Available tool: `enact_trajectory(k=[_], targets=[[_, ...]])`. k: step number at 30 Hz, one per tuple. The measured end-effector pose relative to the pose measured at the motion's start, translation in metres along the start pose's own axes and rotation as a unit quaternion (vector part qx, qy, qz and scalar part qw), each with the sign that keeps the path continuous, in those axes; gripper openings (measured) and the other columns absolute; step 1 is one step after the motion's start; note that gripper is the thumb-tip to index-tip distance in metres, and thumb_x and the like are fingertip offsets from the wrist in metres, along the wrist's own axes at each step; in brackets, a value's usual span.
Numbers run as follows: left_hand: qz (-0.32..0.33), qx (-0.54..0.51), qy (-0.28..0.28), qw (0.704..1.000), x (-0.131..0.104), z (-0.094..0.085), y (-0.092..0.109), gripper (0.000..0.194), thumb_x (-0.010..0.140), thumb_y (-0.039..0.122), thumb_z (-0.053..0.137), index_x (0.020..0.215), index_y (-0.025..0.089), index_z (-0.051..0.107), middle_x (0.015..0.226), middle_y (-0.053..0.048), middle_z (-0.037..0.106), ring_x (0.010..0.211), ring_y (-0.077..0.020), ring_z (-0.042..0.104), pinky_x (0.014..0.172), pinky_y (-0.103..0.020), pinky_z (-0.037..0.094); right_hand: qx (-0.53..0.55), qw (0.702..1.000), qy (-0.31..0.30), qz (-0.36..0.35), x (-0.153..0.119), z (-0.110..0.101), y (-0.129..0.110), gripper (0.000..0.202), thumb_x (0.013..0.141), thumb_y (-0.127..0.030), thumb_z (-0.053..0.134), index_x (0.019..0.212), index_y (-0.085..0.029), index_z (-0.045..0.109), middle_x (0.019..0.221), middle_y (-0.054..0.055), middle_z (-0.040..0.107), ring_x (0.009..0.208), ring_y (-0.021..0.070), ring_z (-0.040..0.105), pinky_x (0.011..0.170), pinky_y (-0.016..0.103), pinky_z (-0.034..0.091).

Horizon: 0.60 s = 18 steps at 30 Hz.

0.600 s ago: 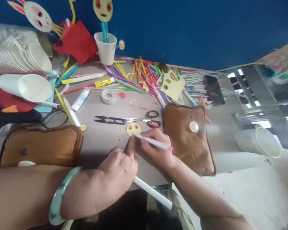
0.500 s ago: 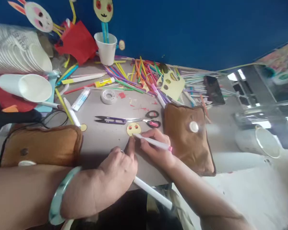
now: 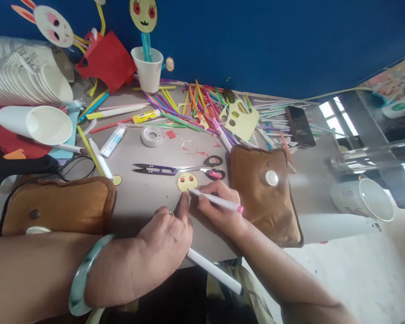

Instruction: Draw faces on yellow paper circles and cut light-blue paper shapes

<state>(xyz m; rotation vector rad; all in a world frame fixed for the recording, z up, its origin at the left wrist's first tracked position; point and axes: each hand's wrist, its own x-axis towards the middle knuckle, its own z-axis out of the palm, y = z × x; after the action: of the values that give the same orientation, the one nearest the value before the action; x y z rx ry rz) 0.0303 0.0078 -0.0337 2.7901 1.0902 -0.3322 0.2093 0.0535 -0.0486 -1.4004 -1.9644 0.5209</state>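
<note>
My left hand [image 3: 165, 245] presses its index fingertip on the lower edge of a small round yellow paper face [image 3: 187, 181] with two red eyes. Its other fingers are curled, and a white marker with a dark end [image 3: 216, 272] sticks out from under them past the table edge. Pinched in my right hand [image 3: 224, 207] is a white marker with a pink end [image 3: 219, 200], its tip on the face's lower part beside my left fingertip. Just behind the face lie scissors with black handles [image 3: 214, 166] and purple thread snips [image 3: 155, 169].
Brown pouches lie left [image 3: 59, 204] and right [image 3: 256, 198]. Behind are a tape roll [image 3: 151, 136], glue stick [image 3: 146, 116], coloured sticks [image 3: 199, 101], punched yellow paper [image 3: 241, 119] and a phone [image 3: 300, 126]. Paper cups [image 3: 50, 125] stand left; a white cup [image 3: 148, 72] holds a face puppet.
The right marker's tip has shifted very slightly on the paper face. My left hand stays in place, and the view has moved a touch.
</note>
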Motion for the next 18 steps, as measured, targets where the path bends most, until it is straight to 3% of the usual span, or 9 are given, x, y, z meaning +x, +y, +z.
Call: enact_trajectory(k=[15,18], targets=[[-0.008,-0.002,-0.003,1.0,0.0015,0.0015,0.0,0.034,0.082,0.016,0.061,0.115,0.008,0.065,0.149,-0.032,0.042,0.075,-0.0215,0.068,0.067,-0.035,0.046,-0.008,1.0,0.03,0.003,0.0003,0.0002,0.0014,0.011,0.075,-0.014,0.058,0.071,-0.023,0.052,0.063,-0.003,0.07,0.053,0.0133,0.067,0.048,0.023,0.05],[0.001,0.002,0.0,1.0,0.001,0.0026,-0.0006,0.035,0.081,0.017,0.063,0.115,0.009,0.065,0.148,-0.031,0.043,0.073,-0.0204,0.067,0.066,-0.034,0.046,-0.001,0.998,0.065,-0.013,-0.0001,-0.0021,0.0021,0.011,0.076,-0.015,0.058,0.074,-0.024,0.052,0.067,-0.002,0.072,0.057,0.0148,0.07,0.053,0.025,0.054]])
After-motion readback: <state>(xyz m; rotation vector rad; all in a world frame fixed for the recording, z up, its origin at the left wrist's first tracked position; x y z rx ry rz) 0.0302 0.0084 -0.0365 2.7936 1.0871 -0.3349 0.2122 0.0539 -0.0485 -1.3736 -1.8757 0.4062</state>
